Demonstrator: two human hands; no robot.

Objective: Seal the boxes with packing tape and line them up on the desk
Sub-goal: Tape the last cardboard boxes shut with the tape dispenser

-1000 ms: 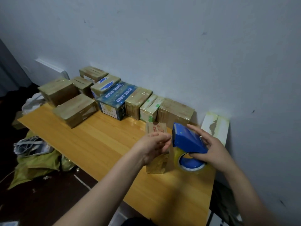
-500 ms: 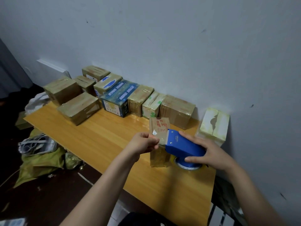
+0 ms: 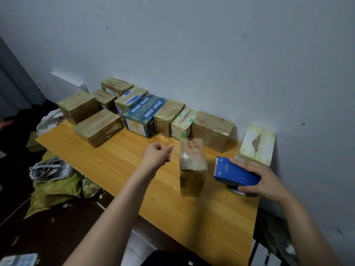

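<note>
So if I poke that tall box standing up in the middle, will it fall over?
Probably, if poked near the top: the tall box stands on its small end on the desk. Its shiny tape wrap may feel slippery. It looks like stiff cardboard, so it should keep its shape.

1. We record the desk [image 3: 124,169] set against the wall [image 3: 211,54].
2. On it, along the wall, a row of boxes [image 3: 212,128] stands side by side, from the far-left corner to right of centre.
3. Before the row's left end lie two further boxes, the corner box [image 3: 79,108] and the front box [image 3: 98,127] just before it.
4. The tall box [image 3: 192,166] stands upright just before the row's right end.
5. Left of it, apart, is our left hand [image 3: 156,156].
6. Right of it, apart, the tape dispenser [image 3: 235,173] sits on the desk, gripped by our right hand [image 3: 266,181].
7. Behind the dispenser, at the wall, sits the end box [image 3: 257,144], apart from the row.
8. On the floor left of the desk lies a bag [image 3: 53,191].
</note>
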